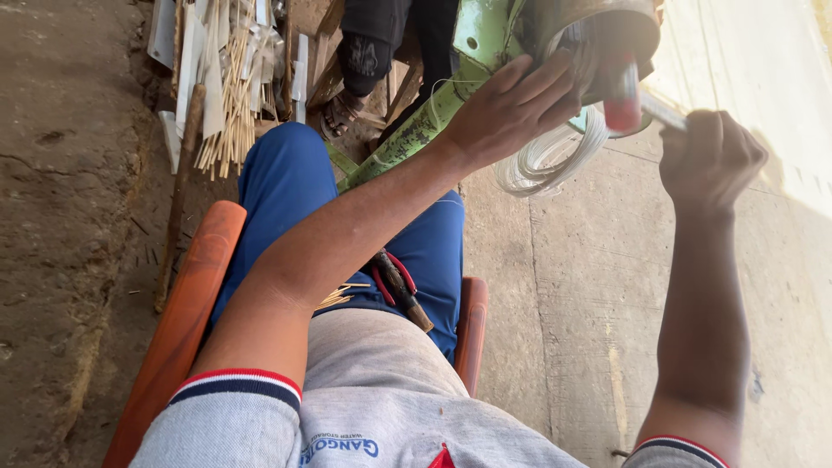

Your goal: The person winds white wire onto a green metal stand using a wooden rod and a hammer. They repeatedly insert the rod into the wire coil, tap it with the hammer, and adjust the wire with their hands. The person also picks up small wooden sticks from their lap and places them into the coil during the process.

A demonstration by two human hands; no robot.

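Up ahead, the left hand (511, 108) lies with fingers spread flat against the round end of a green machine (433, 113), its fingertips at the rim where a coil of pale wire (550, 160) hangs out in loose loops just below the palm. This hand presses on the machine and is not closed around anything. The right hand (711, 156) is balled into a tight fist on the handle of a tool (624, 95), whose red, blurred head sits to the left of the fist, close beside the left fingertips and above the wire coil. The person sits on an orange chair (186, 312) in blue trousers, with red-handled pliers (394, 282) and a few thin sticks (338, 296) lying in the lap. A bundle of pale sticks (230, 95) lies on the ground beyond the knee.
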